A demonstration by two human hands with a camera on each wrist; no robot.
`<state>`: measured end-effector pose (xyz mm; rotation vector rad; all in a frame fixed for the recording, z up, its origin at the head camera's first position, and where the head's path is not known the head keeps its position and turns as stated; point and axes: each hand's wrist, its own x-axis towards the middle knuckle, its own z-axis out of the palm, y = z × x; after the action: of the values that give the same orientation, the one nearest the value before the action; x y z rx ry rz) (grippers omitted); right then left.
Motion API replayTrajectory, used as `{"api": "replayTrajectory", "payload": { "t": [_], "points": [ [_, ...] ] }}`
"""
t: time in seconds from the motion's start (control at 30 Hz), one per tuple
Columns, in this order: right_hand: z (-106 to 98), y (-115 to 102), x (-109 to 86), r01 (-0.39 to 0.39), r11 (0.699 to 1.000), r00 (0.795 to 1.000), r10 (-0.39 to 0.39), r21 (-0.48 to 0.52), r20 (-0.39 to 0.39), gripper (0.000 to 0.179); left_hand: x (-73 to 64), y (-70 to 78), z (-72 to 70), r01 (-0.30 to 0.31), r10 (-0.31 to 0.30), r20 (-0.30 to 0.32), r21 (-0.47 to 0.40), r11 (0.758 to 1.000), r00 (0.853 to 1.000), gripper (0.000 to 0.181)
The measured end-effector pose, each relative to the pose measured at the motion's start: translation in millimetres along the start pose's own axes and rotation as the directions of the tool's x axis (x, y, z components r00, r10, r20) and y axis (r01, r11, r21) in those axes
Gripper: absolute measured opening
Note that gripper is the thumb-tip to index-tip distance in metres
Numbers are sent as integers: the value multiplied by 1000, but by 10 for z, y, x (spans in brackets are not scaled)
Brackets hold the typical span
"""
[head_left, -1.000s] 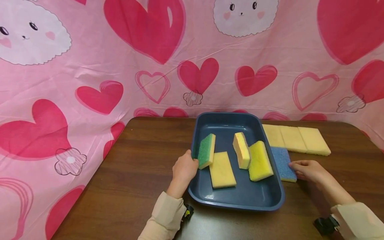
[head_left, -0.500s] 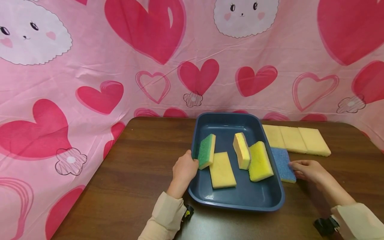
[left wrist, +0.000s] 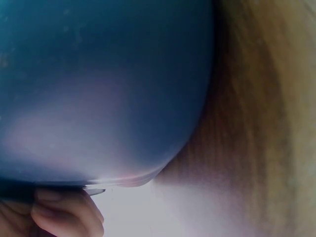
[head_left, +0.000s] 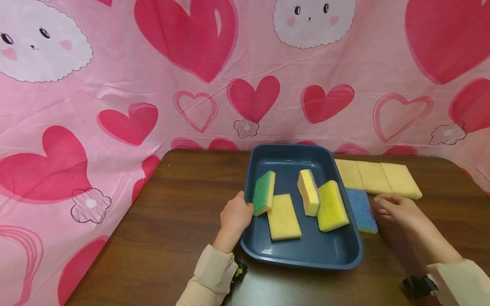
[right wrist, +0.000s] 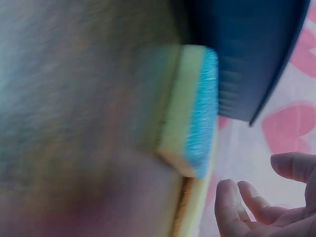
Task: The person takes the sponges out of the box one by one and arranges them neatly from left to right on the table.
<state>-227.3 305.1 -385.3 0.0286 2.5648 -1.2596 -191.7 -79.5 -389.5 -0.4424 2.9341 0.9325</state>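
My left hand [head_left: 235, 214] grips the left rim of a dark blue rectangular tray [head_left: 306, 257]; in the left wrist view its curled fingers [left wrist: 69, 215] show at the tray's edge. In the tray are a green-topped sponge [head_left: 263, 193] leaning on the left wall, a flat pale yellow sponge [head_left: 284, 217], a yellow sponge standing on edge [head_left: 309, 193], and a bright yellow one [head_left: 332, 207] tilted by the right wall. Right of the tray lies a blue-topped sponge [head_left: 361, 211]. My right hand [head_left: 400, 214] hovers just right of it, holding nothing, thumb and fingers apart in the right wrist view.
Several pale yellow sponges [head_left: 377, 177] lie in a row behind the blue one, right of the tray. The brown wooden table [head_left: 183, 221] ends at a pink cloth [head_left: 245, 63] with hearts hanging behind it.
My right hand has let go of the blue sponge's right side and lifted slightly away, while the sponge stays put. The left hand and tray have not moved.
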Motion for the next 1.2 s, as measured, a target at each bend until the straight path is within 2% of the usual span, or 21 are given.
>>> {"api": "replayTrajectory", "payload": {
  "t": [0.27, 0.5, 0.6, 0.87, 1.1, 1.2],
  "points": [
    [29, -289, -88, 81, 996, 996, -82, -38, -21, 61, 11, -7, 2, 2, -2, -2, 2, 1000, 1000, 42],
    [113, -582, -115, 125, 979, 991, -132, -159, -35, 61, 7, -9, -1, 12, -12, -1, 1, 1000, 1000, 45],
    [148, -698, -125, 144, 975, 988, -151, -171, -34, 61, -4, -7, -1, 3, -3, 1, -5, 1000, 1000, 43],
    [225, -1055, -134, 167, 968, 985, -172, -190, -9, 68, -17, 10, -1, -11, 11, -18, -1, 1000, 1000, 34],
    [385, -1315, -97, 202, 971, 979, -197, -128, 47, 66, -24, 16, -7, -6, 6, -19, -3, 1000, 1000, 33],
    [430, -1344, -39, 178, 978, 983, -172, -108, 64, 69, -22, 11, -4, -8, 8, -19, -1, 1000, 1000, 34]
  ]
}}
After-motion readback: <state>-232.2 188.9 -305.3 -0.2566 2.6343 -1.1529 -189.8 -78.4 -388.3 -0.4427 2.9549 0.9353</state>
